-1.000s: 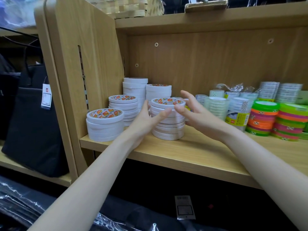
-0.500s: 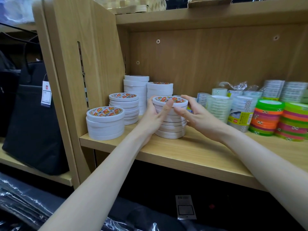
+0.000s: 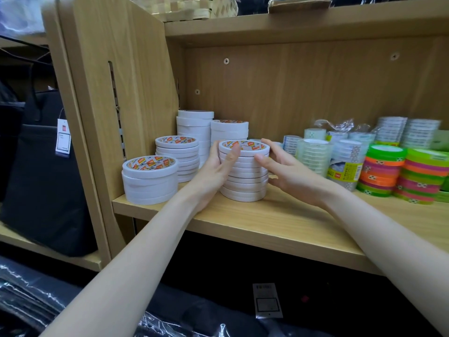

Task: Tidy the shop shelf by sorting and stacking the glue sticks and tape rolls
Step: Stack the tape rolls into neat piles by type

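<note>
Tape rolls [image 3: 244, 173], white and stacked in a column near the front of the wooden shelf [image 3: 279, 222], sit between both hands. The left hand [image 3: 213, 169] curls round the stack's left side with its thumb across the upper rolls; the right hand [image 3: 281, 170] cups the right side, fingers bent against the top rolls. Each grip is closed on the stack. The top roll carries a red, orange and yellow label; its writing is too blurred to read. Beside it stand a low white stack [image 3: 149, 181], clear tape rolls [image 3: 314, 154], then green and orange rolls [image 3: 381, 171].
</note>
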A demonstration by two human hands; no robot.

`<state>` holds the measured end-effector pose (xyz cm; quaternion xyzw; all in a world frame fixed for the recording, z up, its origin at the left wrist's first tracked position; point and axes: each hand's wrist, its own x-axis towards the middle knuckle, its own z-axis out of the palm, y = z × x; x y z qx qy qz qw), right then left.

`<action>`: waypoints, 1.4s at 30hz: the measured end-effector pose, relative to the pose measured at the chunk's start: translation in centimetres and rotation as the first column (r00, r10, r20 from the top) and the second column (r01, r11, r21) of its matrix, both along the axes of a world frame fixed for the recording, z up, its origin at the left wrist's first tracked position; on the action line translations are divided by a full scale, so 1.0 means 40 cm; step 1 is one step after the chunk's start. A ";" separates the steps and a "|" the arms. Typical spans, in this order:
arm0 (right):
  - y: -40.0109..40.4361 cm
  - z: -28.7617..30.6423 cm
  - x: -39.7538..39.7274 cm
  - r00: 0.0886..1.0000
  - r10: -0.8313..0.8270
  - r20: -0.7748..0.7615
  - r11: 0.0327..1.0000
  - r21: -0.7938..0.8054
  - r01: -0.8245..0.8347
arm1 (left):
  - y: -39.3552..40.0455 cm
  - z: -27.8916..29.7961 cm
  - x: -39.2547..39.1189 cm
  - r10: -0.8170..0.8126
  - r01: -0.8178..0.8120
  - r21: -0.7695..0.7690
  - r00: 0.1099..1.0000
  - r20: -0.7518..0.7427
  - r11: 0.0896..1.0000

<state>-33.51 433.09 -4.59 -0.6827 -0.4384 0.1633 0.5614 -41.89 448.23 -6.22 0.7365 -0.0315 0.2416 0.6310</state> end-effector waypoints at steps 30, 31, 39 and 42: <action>-0.008 -0.016 0.014 0.969 0.000 0.247 0.994 -0.105 0.027 | 0.060 -0.018 -0.027 -0.069 0.079 0.155 0.995 -0.069 0.985; -0.008 -0.016 0.014 0.967 -0.009 0.256 0.994 -0.100 0.036 | 0.061 -0.018 -0.026 -0.056 0.066 0.152 0.996 -0.067 0.986; -0.020 -0.018 0.026 0.984 0.050 0.173 0.982 -0.187 -0.017 | 0.075 -0.010 -0.033 -0.074 0.130 0.262 0.974 -0.213 0.956; -0.024 -0.019 0.029 0.985 0.044 0.165 0.982 -0.186 -0.012 | 0.086 -0.008 -0.037 -0.077 0.147 0.276 0.966 -0.247 0.950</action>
